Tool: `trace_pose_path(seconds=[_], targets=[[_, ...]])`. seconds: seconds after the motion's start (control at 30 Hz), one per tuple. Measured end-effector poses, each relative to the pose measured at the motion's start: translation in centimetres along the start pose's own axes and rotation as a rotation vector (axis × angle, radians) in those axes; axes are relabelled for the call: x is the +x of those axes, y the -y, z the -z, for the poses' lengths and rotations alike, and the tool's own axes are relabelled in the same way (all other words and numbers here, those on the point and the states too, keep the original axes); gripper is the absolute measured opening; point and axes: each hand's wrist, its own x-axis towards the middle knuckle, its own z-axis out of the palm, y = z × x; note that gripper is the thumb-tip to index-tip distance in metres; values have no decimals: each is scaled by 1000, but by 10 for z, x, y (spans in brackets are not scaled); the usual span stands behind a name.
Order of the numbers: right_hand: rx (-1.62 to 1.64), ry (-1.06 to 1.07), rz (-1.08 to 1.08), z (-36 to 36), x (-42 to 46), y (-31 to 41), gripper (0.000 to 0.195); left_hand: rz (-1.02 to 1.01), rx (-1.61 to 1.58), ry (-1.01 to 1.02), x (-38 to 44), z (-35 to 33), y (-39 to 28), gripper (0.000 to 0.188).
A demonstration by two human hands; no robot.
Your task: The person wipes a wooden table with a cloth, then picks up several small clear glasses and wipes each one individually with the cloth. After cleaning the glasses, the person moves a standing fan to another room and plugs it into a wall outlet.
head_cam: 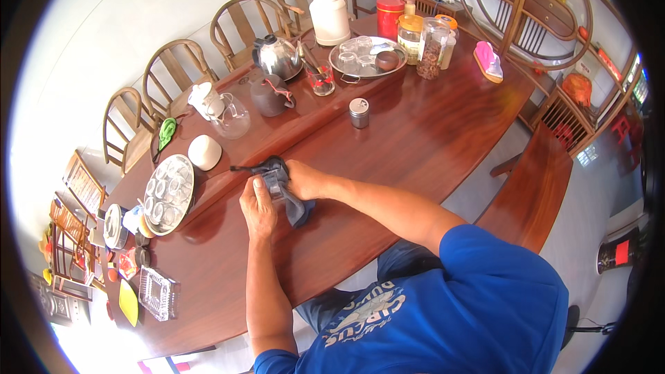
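My left hand [258, 210] grips a small clear glass [272, 187], thumb along its side. A dark grey-blue cloth [297, 213] is bunched around the glass, and my right hand [306, 181] is closed on it. Part of the glass is hidden by fingers and cloth. Both hands are over the polished wooden table [332, 161]. To their left, a round metal tray [191, 187] carries several small clear glasses [161, 187]. A white dome-shaped object [204, 152] lies just beyond the hands. Farther right stands a metal shaker with a perforated lid [359, 113].
Along the raised far strip stand a glass pitcher [231, 117], dark teapot [269, 96], steel kettle [278, 59], tumbler of utensils [321, 80] and white flask [330, 18]. Another tray [358, 68] holds glasses, near jars [432, 52]. A crystal-like dish [157, 293] sits left; a bench [530, 202] right.
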Motion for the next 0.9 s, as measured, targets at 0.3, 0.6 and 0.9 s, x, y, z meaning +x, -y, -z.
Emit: trace_pose_path(seconds=[0.3,0.6,0.9], targets=[[1068,184,-500,7,-15,-5,20,-219,42,-67,-5,-1,-24,36],[849,-68,120,34,-3,-17,13,-170,-88,-132,0,6,-20,51],[1116,-61,22,15,-14,-9,12,-206,-25,91,-6,-15,-20,58]])
